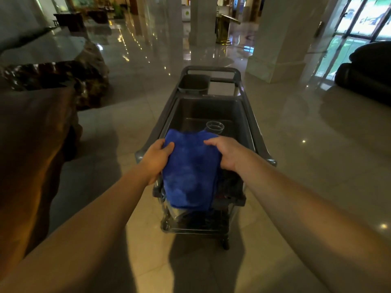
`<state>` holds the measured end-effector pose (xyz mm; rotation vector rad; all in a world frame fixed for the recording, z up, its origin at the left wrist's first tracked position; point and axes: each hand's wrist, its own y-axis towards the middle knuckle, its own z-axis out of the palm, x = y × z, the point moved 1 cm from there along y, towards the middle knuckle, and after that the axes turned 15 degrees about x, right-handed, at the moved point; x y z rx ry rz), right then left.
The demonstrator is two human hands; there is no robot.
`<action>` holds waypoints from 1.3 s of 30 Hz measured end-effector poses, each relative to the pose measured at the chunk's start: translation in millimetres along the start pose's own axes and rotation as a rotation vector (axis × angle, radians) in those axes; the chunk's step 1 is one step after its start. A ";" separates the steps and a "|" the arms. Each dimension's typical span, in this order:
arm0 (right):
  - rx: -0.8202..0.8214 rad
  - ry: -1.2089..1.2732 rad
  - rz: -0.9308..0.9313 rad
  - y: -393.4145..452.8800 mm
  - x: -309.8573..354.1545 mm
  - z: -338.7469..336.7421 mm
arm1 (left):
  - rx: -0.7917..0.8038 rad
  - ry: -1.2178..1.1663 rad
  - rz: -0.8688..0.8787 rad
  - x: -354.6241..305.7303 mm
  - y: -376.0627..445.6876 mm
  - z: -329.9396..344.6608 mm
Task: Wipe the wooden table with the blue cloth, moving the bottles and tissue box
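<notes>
Lobby, dim light, polished stone floor. One person, bare forearms, standing at the near end of a grey service cart (249,115).

Both hands closed on one blue cloth (190,172), folded into a thick pad. Left hand (155,159) grips its left edge, thumb on top and fingers curled under; right hand (226,153) clamps the right edge the same way. The cloth is held up between the hands, over the cart's near rim, its lower end drooping down in front of the lower shelves.

Just beyond the hands, in the cart's deep tub: one clear plastic cup (215,127), upright. Farther on, one small grey bin (193,84) at the cart's far end.

The wooden bench (31,132) lies well off to the left of the left hand, dark slab top on a gnarled root base. No bottles and no tissue box visible from here; count zero of each in view.

Judgement: step in hand is fetching the cloth, wiping not yet begun. To do it well, lift the cloth clear of the cup and rim, keep it folded so a flat clean face is ready, then pass it to one hand so the other is free to shift the bottles and box once at the bench.
</notes>
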<state>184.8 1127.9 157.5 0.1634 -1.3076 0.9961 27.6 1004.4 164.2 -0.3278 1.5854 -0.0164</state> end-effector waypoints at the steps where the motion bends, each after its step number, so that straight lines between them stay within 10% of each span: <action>1: -0.018 -0.008 0.004 3.6 8.6 -2.4 | 0.005 0.043 -0.007 -6.0 9.3 -1.3; 22: -0.165 -0.688 0.270 89.2 14.4 -47.9 | -0.044 0.940 -0.238 1.5 105.2 -17.8; 31: -0.471 -1.496 0.349 77.1 39.7 3.5 | -0.216 0.883 -0.137 -13.0 49.8 -52.5; 39: -0.063 -1.634 -0.064 83.5 27.5 154.7 | -0.477 0.807 -0.323 11.9 -143.8 -153.6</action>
